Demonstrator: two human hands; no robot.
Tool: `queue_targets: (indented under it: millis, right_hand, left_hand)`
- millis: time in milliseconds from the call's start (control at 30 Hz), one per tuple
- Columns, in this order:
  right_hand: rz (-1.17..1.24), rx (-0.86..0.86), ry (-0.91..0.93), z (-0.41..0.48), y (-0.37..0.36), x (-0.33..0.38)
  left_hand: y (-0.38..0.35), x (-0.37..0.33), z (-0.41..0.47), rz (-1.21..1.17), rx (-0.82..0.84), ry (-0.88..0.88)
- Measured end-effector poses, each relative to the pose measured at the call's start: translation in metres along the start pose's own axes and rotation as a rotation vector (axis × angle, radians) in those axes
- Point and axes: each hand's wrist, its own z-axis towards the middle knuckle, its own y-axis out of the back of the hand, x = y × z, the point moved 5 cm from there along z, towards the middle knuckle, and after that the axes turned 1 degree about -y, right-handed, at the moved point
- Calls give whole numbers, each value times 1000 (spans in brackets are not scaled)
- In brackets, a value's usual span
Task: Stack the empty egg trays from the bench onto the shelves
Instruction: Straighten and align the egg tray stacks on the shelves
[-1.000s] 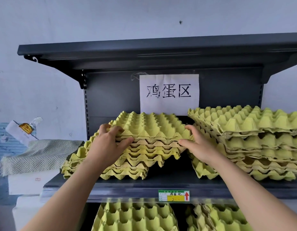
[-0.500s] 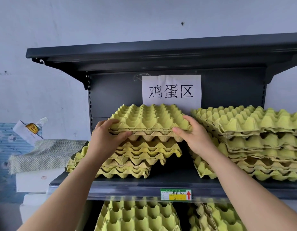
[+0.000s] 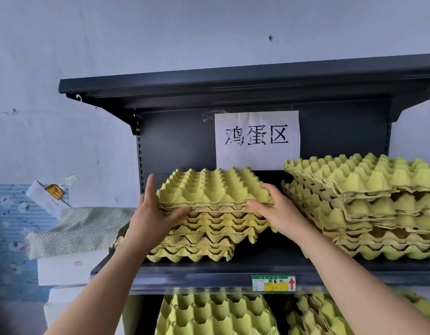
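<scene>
Head view. The upper trays (image 3: 214, 187), which I had raised clear of the left stack (image 3: 204, 235) half a second earlier, were set back down on it, their top edge sitting just below the bottom of the paper sign (image 3: 257, 140) at 12 o'clock. My left hand (image 3: 156, 213) had given up its curl over the tray rim: the fingers stood straight against the bundle's 9 o'clock side, thumb laid along the front edge. My right hand (image 3: 279, 209) was curled round the corner at 3 o'clock, thumb on the front edge. I judged the placing nearly done, with only squaring and letting go left. The upper trays sat skewed toward 3 o'clock of the lowest ones, so the pile could lean.

The right stack (image 3: 368, 201) stood close beside it at 3 o'clock, on the same shelf (image 3: 209, 274).

Writing: the sign read "鸡蛋区". The shelf-edge label (image 3: 273, 283) at 6 o'clock carried a red up-arrow and handwriting beginning "鸡蛋"; the rest was too small to read.
</scene>
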Motion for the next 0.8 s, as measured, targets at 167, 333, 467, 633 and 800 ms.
queue_targets:
  millis: [167,333,467,633,800]
  right_hand:
    - [153,2,-65,-4,-4,-12]
    - [275,22,-78,-2,-6,-16]
    - [247,-37,-24,1,-6,-12]
    - [233,-96,75,4,1,5]
    - [246,-131,160,5,11,31]
  left_hand:
    - [-4,3,2,29,69,34]
    - [-5,1,0,9,84,62]
    - [-5,0,-1,-77,23,71]
    - [0,0,-2,-131,-26,69]
    - [15,-5,7,-179,-96,39]
